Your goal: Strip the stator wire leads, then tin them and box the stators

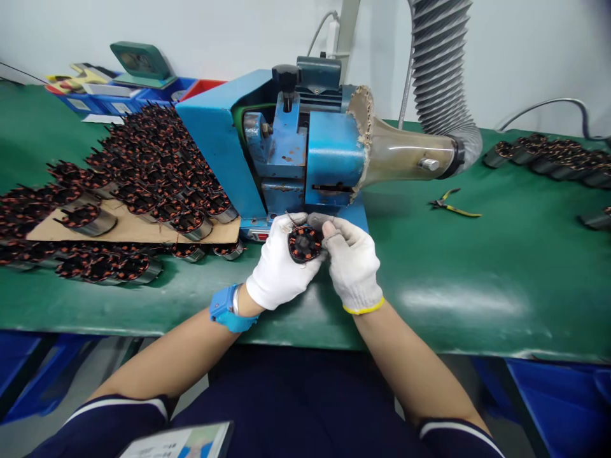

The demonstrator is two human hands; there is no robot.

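Your badge (179,443); left hand (277,273), grasping a wound stator (304,243); right hand (356,257), bent beside it, hold unclear; blue motor-driven machine (335,143) blocking ahead; massed stators (153,159) left; pliers (453,207) right.

Head camera: worn on the person's head, looking forward and down from above the near side of the surface (477,273).
Chest (305,401): nearest, along the lower border, seen from above.
Left hand (284,267) and right hand (353,267): middle distance, close to the frame's centre.
Wall (229,32): farthest, across the upper border, behind the blue machine (334,143).
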